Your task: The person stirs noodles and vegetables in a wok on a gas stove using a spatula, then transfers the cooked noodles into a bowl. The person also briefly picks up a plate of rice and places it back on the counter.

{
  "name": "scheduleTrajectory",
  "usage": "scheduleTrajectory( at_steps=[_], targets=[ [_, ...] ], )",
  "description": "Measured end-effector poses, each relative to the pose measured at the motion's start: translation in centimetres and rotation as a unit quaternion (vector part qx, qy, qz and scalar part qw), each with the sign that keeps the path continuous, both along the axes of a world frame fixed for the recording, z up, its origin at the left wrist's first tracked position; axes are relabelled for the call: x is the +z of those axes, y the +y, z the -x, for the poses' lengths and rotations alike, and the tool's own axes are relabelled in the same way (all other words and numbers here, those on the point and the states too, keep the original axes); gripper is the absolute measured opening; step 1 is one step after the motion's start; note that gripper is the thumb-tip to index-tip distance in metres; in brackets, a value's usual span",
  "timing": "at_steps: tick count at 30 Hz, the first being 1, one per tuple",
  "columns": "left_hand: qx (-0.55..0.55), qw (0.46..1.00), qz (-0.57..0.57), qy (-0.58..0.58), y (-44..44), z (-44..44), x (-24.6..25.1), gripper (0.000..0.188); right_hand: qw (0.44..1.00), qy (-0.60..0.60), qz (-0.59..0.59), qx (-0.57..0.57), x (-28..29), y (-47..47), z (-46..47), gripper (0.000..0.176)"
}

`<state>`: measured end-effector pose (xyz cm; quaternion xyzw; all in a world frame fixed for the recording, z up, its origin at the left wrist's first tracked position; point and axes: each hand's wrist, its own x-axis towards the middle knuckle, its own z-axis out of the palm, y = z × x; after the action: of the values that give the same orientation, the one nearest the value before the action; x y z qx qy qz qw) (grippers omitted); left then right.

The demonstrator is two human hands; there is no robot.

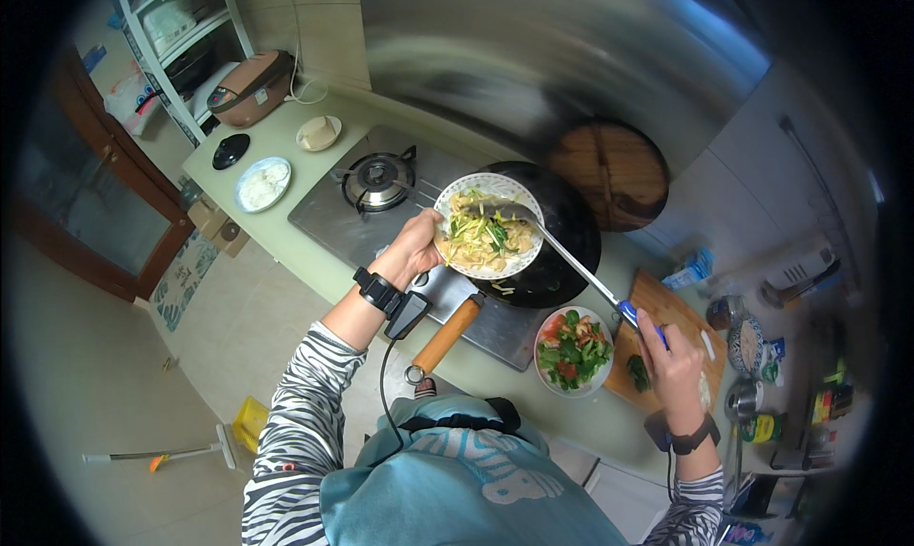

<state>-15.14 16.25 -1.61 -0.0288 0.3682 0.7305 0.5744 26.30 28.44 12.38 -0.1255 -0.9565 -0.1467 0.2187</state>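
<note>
My left hand [418,240] grips the rim of a patterned white plate [444,196] heaped with pale cooked slices and chopped greens [489,228]. The plate is held above the near left part of a black wok [575,260], whose wooden handle [448,337] points towards me. In my right hand [671,367] is the blue-and-metal handle of a cooking spatula [582,269]; its dark head rests on the food in the plate. A few pieces of food lie in the wok below the plate.
A salad plate [573,352] stands near the counter edge, beside a wooden cutting board [643,296] with greens. Left of the wok is a bare gas burner [377,178]. Farther left are a plate of white food [263,184], a small bowl [319,133] and a rice cooker [250,89]. A round wooden lid [607,175] leans behind.
</note>
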Motion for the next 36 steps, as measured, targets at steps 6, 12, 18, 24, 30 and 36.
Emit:
scheduleTrajectory(
  at_steps=[6, 12, 18, 24, 30, 36],
  targets=[
    [-0.021, 0.997, -0.027, 0.076, -2.1, -0.8, 0.6, 0.043, 0.979, 0.064, 0.192, -0.024, -0.9, -0.2, 0.4, 0.043],
    [0.003, 1.000, 0.002, 0.010, -2.4, -0.7, 0.2, 0.050, 0.822, 0.150, 0.550, -0.008, -2.1, 1.2, 1.0, 0.038],
    [0.065, 0.997, -0.013, -0.026, -2.9, -1.1, 0.0, 0.050, 0.607, 0.107, 0.770, -0.162, 0.3, 3.9, -1.6, 0.037],
    [0.077, 0.996, -0.010, -0.052, -2.9, -1.4, 0.2, 0.050, 0.700, 0.068, 0.700, -0.128, 1.0, 3.7, -1.6, 0.041],
    [0.076, 0.996, -0.044, -0.021, -1.5, -2.0, 1.2, 0.049, 0.715, 0.027, 0.691, -0.101, 0.8, 2.5, -1.1, 0.042],
    [0.069, 0.997, -0.041, 0.004, -0.9, -2.4, 2.1, 0.050, 0.797, 0.027, 0.598, -0.079, -0.1, 1.7, -0.1, 0.041]
  ],
)
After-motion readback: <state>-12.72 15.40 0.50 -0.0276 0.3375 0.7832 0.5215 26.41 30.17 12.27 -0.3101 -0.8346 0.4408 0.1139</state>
